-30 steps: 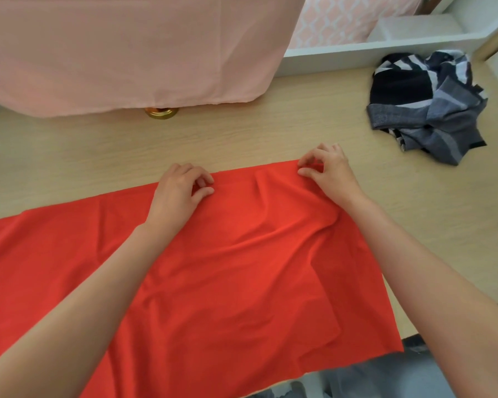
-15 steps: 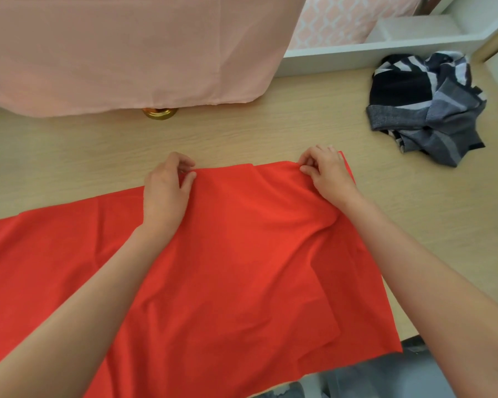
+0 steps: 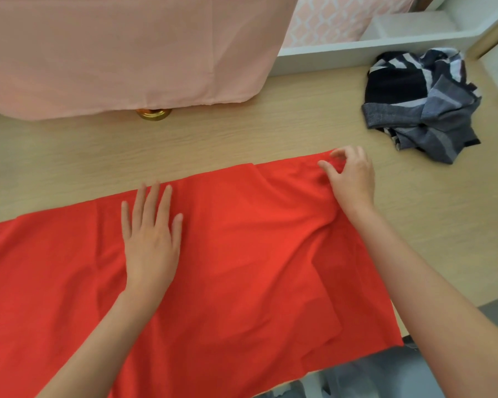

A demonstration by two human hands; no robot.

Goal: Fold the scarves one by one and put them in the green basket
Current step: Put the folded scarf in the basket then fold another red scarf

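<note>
A crumpled grey-and-black striped scarf [image 3: 420,110] is seen at 2 o'clock, well apart from the red scarf [image 3: 242,254]. A pink cloth [image 3: 127,53] is hung across 11 o'clock, and a gold round object [image 3: 153,113] is half hidden under its hem. A white shelf [image 3: 385,44] is seen at 1 o'clock; its contents cannot be told. The red scarf is spread across the light wood tabletop [image 3: 242,133] from 9 to 4 o'clock, with its near edge hung past the front. The left hand [image 3: 150,239] is laid flat on it, fingers straight and spread. Its far edge at 1 o'clock is pinched by the curled fingers of the right hand [image 3: 351,179].
</note>
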